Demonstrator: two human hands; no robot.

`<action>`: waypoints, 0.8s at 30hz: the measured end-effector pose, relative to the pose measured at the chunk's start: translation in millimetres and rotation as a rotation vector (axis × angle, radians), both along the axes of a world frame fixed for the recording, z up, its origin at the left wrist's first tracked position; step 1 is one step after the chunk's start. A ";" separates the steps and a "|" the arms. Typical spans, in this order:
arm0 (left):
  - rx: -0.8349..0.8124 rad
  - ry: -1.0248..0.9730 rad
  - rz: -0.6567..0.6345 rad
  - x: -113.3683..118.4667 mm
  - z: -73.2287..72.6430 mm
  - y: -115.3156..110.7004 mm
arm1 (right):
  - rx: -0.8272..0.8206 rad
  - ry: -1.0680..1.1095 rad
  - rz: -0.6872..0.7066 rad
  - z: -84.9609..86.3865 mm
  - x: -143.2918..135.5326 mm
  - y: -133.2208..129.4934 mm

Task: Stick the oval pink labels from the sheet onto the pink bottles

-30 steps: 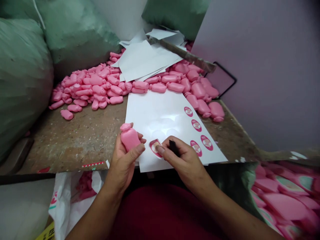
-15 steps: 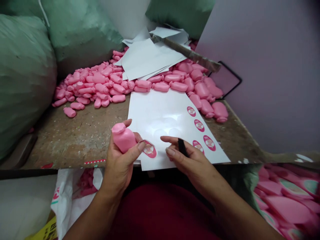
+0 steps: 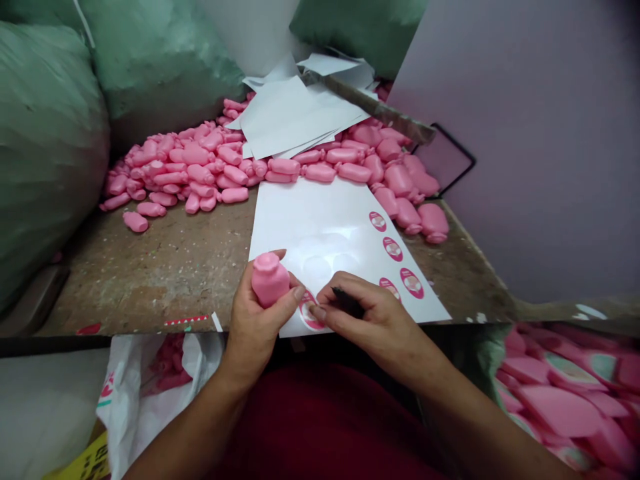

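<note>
Closed since half a second ago, the right hand (image 3: pixel 374 312) pinches the label (image 3: pixel 307 315) by its edge over the sheet (image 3: pixel 305 207), likely for control, while the left hand (image 3: pixel 257 320) wraps the bottle (image 3: pixel 270 281), neck up, beside it.

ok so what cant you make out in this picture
- Head view: base of the held pink bottle, hidden by the left hand.
- Head view: whether the right hand pinches the oval label; its fingertips cover part of it.
- Head view: what the black item is; too dark, partly covered by that hand.
- Head view: small wording on the printed labels, too small.
- Head view: left side of the green sack, cut off by the picture edge.
</note>
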State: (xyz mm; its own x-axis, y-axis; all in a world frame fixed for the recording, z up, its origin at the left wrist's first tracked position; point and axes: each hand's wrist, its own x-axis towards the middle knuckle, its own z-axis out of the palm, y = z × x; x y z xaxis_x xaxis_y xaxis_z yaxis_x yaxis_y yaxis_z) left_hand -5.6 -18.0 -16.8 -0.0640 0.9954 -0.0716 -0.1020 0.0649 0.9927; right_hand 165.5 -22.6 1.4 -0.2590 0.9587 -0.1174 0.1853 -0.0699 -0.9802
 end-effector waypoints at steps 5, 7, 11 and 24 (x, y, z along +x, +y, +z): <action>0.036 0.036 0.154 -3.9 -3.1 6.7 | -0.184 0.149 -0.080 -2.6 0.3 -1.5; -0.115 -0.137 0.046 -2.8 -1.0 5.6 | -0.225 0.204 -0.108 -4.2 -0.1 -0.1; -0.334 -0.377 -0.087 0.3 3.5 -2.7 | -0.245 0.244 -0.150 -7.3 -1.0 2.6; -0.428 -0.592 -0.084 13.5 6.1 -4.3 | -0.361 0.320 -0.132 -12.4 -4.9 -1.2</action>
State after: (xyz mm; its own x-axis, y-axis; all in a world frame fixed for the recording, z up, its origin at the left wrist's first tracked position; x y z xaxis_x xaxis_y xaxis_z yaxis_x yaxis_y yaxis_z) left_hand 7.8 -22.2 -10.7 0.1816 0.8722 -0.4541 -0.5910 0.4659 0.6586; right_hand 160.7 -23.8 -11.0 -0.2155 0.8987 -0.3819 -0.1538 -0.4175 -0.8956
